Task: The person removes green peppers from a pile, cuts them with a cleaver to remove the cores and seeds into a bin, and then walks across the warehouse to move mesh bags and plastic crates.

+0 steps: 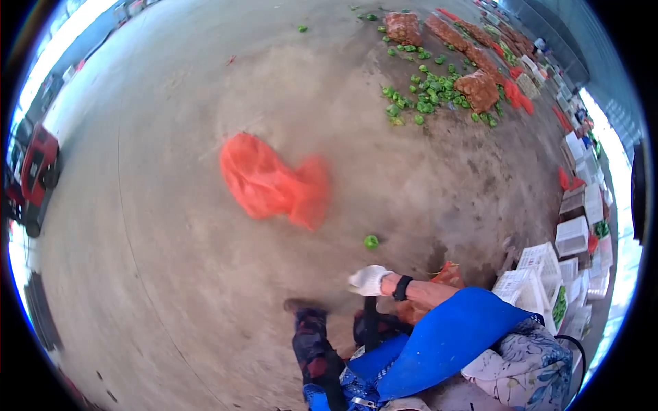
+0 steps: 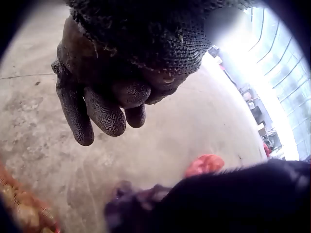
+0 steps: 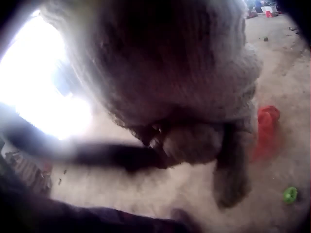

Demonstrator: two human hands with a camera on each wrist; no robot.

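In the head view my right hand [image 1: 371,279], in a white knitted glove, is in front of my body. Its fingers curl at a black rod-like thing [image 1: 371,322], which runs down from the glove. The same dark bar [image 3: 112,154] meets the fingers in the right wrist view, blurred. My left hand [image 2: 112,77], dark-gloved, shows in the left wrist view with fingers hanging loosely curled and nothing in them. Beyond the right hand are a round green vegetable [image 1: 371,242], like a bell pepper, and a crumpled red mesh bag [image 1: 257,178], blurred on its right side.
Filled mesh sacks [image 1: 478,91] and scattered green vegetables [image 1: 428,96] lie at the back right. White crates [image 1: 538,267] line the right side. An orange net bag [image 1: 449,274] is close by my right arm. A red vehicle [image 1: 38,164] stands far left.
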